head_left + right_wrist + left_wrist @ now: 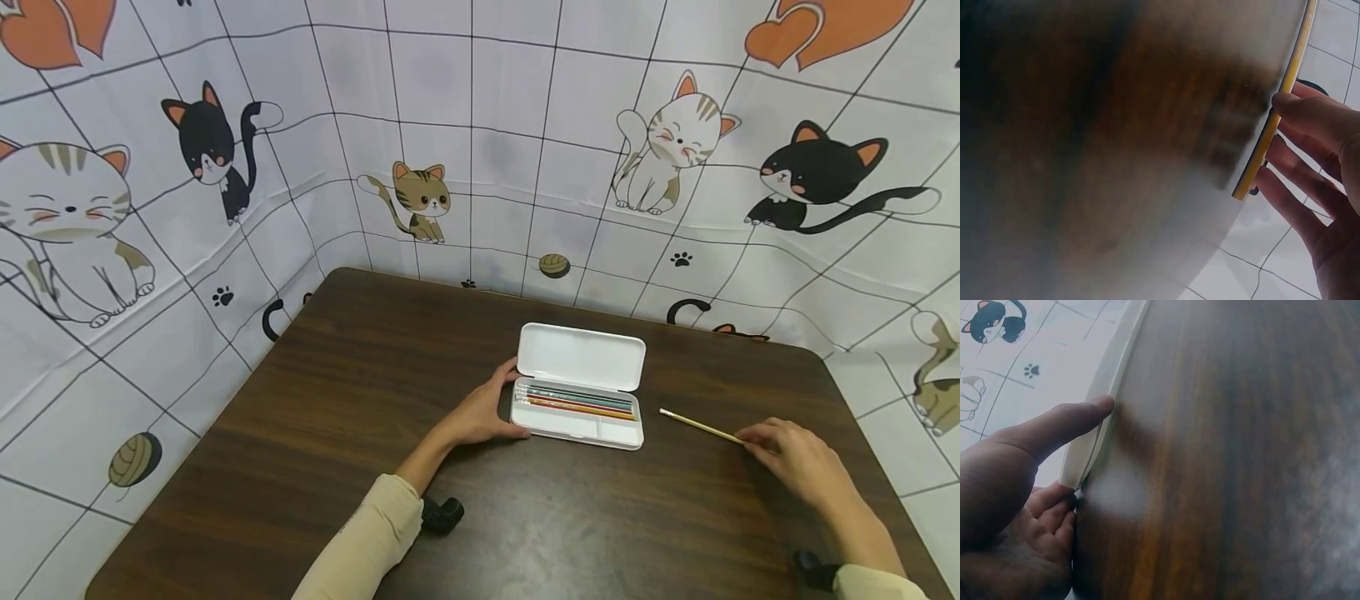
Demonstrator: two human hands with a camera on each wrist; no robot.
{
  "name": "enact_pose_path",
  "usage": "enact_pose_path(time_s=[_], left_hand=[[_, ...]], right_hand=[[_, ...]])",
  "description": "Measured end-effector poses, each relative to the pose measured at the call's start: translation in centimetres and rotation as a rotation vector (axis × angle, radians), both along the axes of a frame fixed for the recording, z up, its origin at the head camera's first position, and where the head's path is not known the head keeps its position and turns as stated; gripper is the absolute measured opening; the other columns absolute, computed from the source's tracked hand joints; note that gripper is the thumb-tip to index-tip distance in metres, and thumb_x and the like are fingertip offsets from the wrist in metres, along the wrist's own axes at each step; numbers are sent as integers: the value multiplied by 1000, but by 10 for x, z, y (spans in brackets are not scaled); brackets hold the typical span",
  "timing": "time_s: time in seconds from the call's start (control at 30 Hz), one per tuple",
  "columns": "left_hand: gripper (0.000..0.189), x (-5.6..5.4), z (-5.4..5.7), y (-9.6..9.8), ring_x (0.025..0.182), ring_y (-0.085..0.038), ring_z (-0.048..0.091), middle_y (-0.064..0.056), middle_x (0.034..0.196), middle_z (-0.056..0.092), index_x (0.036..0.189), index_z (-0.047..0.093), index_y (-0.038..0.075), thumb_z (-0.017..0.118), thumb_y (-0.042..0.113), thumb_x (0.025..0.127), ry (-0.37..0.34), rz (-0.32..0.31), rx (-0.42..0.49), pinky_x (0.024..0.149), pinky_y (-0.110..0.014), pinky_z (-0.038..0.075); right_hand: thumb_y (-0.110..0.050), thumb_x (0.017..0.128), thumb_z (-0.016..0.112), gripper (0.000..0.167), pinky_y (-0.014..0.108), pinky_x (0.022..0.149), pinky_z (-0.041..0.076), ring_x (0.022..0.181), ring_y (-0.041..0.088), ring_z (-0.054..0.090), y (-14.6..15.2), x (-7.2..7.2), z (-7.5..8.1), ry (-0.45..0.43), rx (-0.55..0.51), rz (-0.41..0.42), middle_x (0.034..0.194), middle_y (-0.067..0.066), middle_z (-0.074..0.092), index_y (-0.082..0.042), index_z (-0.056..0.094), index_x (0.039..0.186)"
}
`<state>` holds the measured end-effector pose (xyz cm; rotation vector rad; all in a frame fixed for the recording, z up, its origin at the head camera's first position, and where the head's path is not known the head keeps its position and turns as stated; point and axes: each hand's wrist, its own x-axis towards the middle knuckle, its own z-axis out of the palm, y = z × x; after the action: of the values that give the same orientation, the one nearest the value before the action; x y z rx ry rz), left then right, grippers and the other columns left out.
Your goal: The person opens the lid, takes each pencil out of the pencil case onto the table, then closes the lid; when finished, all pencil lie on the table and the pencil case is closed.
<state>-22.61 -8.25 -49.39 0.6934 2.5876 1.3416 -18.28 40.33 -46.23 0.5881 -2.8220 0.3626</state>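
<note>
A white pencil case [558,422] lies on the table with its lid [581,357] raised behind it. Inside are several colored pencils [577,400], lying side by side. My left hand [480,412] grips the case's left end, thumb on the front edge and fingers round the back corner. In the left wrist view the thumb [1072,422] presses the case's side [1099,434]. To the right of the case, my right hand [802,462] pinches a yellow pencil [702,427] near its right end. Its white eraser end points toward the case. The right wrist view shows the thumb [1310,115] on the yellow pencil.
The dark wooden table [375,350] has rounded corners. A white cloth [502,150] with cat drawings and grid lines hangs behind and along the sides. Black straps with a dark device [442,515] sit at the wrists.
</note>
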Motion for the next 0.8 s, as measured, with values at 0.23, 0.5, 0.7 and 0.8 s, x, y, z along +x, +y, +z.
enact_pose_path(time_s=[0.23, 0.5, 0.7, 0.8], left_hand=[[119, 0, -2, -1, 137, -20, 35, -3, 148, 43, 158, 8, 15, 89, 28, 72, 1, 0, -1, 110, -44, 27], [119, 0, -4, -1, 138, -19, 34, -3, 149, 42, 158, 9, 14, 89, 29, 72, -2, -1, 8, 110, -44, 27], [119, 1, -1, -2, 138, -20, 34, -3, 149, 42, 158, 8, 14, 89, 29, 72, -8, -4, 6, 110, -44, 27], [119, 1, -1, -2, 138, -20, 34, -3, 149, 42, 158, 8, 14, 89, 29, 72, -5, -5, 6, 110, -45, 27]], right_hand=[[-4, 75, 82, 22, 42, 54, 49, 71, 21, 63, -2, 1, -1, 2, 9, 0, 88, -1, 67, -14, 75, 93], [-2, 74, 82, 23, 44, 55, 49, 72, 24, 63, -4, 3, -2, -1, 7, -3, 91, 4, 68, -11, 75, 94], [-3, 75, 82, 23, 46, 56, 49, 73, 25, 63, -5, 3, -2, 1, 11, -8, 92, 4, 67, -13, 75, 94], [-4, 74, 83, 23, 46, 55, 48, 73, 24, 63, -6, 3, -1, 16, 14, -5, 91, 3, 67, -14, 75, 94]])
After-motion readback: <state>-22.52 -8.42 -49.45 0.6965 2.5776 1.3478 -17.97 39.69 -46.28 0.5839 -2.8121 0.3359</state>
